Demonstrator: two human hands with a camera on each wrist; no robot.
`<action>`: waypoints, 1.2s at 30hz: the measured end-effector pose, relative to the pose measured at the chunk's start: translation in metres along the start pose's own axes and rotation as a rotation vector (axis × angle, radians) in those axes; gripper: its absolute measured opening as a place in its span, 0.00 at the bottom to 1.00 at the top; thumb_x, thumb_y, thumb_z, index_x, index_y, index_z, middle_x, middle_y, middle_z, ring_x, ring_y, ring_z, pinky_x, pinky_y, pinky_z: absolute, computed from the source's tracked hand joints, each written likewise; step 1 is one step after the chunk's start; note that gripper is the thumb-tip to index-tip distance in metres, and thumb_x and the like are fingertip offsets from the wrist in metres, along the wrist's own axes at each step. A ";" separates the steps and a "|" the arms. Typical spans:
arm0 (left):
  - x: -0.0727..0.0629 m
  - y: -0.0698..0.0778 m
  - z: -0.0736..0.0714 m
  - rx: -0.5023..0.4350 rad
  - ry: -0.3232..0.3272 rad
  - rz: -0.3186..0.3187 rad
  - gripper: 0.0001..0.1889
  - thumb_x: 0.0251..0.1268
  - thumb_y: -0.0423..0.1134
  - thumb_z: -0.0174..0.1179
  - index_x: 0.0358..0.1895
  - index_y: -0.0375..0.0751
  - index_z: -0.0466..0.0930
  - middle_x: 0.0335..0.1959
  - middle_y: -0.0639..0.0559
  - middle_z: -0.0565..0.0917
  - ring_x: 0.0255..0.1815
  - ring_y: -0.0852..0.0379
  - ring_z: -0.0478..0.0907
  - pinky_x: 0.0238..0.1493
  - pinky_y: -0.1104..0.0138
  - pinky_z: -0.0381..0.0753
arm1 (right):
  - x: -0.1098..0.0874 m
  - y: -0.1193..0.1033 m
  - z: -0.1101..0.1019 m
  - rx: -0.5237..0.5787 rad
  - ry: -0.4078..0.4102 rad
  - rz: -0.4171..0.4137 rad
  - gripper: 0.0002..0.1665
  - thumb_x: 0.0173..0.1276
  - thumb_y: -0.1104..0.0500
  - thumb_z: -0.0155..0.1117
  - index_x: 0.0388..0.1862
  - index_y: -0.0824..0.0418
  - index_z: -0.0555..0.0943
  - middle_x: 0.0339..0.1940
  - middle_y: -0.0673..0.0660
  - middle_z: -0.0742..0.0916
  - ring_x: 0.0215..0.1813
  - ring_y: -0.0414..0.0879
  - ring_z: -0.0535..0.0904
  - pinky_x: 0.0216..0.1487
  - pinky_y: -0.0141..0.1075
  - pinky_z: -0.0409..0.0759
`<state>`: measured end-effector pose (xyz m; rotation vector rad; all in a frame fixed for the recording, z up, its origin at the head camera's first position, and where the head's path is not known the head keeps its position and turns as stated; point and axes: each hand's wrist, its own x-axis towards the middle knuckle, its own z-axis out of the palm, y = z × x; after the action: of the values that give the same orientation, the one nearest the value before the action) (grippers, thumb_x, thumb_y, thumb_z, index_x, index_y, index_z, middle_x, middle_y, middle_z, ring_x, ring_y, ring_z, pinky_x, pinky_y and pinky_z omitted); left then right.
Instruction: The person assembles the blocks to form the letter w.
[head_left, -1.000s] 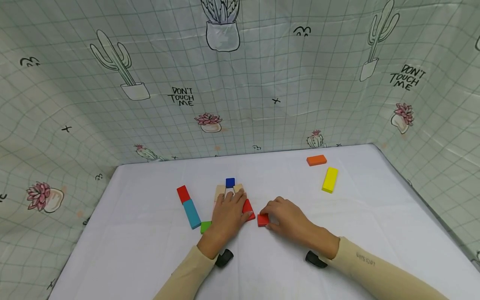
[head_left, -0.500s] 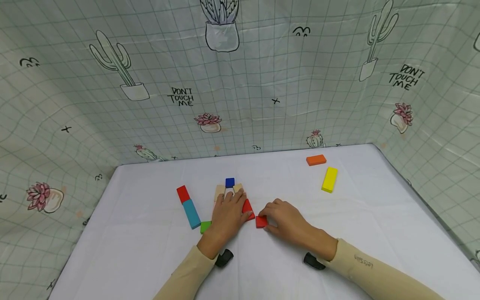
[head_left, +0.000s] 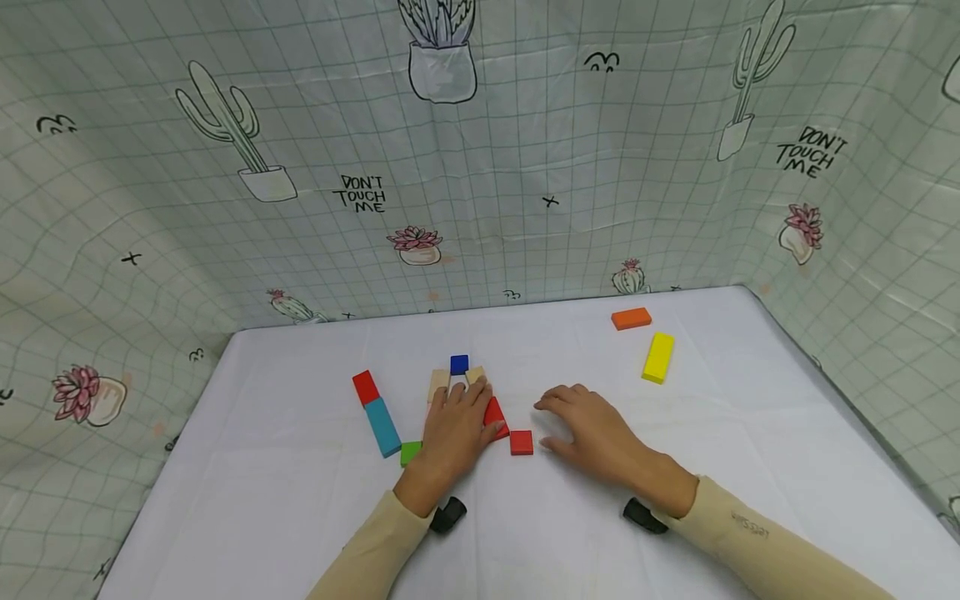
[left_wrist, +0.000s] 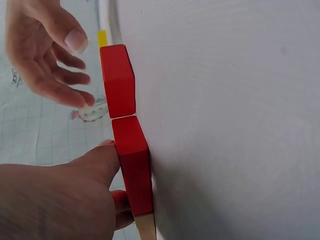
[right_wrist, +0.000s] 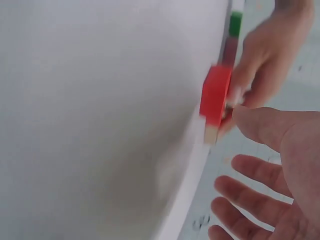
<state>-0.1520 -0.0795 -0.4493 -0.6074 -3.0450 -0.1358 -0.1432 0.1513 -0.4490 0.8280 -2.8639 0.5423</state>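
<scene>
My left hand [head_left: 453, 425] rests over a group of flat blocks with its fingers stretched forward. Its thumb touches a longer red block [head_left: 495, 418], also seen beside the thumb in the left wrist view. Light wooden blocks [head_left: 438, 385] show past the fingertips, below a small blue block [head_left: 459, 364]; whatever lies under the palm is hidden. Just right of the longer red block sits a square red block [head_left: 521, 442], their corners close together. To the right of that square, my right hand [head_left: 600, 433] hovers with thumb and fingers spread, holding nothing.
Left of the left hand, a red block [head_left: 365, 387], a light blue block [head_left: 383, 427] and a green block [head_left: 410, 452] form a slanting line. An orange block [head_left: 632, 318] and a yellow block [head_left: 657, 358] lie at the back right. Patterned cloth [head_left: 480, 167] stands behind the white table.
The right hand slid the square red block slightly left toward the longer red one, then let go and drew back right with fingers parted. The left hand stayed in place.
</scene>
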 end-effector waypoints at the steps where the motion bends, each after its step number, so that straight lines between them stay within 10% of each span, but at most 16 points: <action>1: 0.000 0.000 0.000 -0.002 0.000 0.001 0.32 0.77 0.55 0.62 0.76 0.41 0.74 0.76 0.46 0.75 0.74 0.44 0.71 0.77 0.47 0.66 | -0.001 0.004 -0.002 -0.004 0.009 0.012 0.29 0.62 0.55 0.82 0.61 0.62 0.85 0.60 0.58 0.87 0.59 0.56 0.82 0.61 0.51 0.84; 19: -0.001 -0.002 0.002 0.004 0.034 0.026 0.32 0.77 0.55 0.62 0.75 0.41 0.75 0.75 0.46 0.76 0.72 0.44 0.73 0.75 0.47 0.68 | -0.027 0.108 -0.046 -0.041 0.026 0.290 0.45 0.67 0.54 0.77 0.76 0.73 0.69 0.76 0.78 0.69 0.73 0.77 0.64 0.71 0.71 0.65; 36: 0.000 -0.002 0.002 0.013 0.027 0.030 0.32 0.78 0.56 0.61 0.76 0.41 0.74 0.75 0.46 0.76 0.72 0.43 0.72 0.75 0.46 0.69 | -0.023 0.146 -0.049 -0.055 -0.084 0.391 0.47 0.71 0.52 0.72 0.78 0.77 0.64 0.77 0.81 0.64 0.74 0.80 0.62 0.73 0.74 0.62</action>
<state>-0.1527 -0.0815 -0.4520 -0.6454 -3.0070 -0.1218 -0.2009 0.2954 -0.4533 0.2856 -3.1174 0.4701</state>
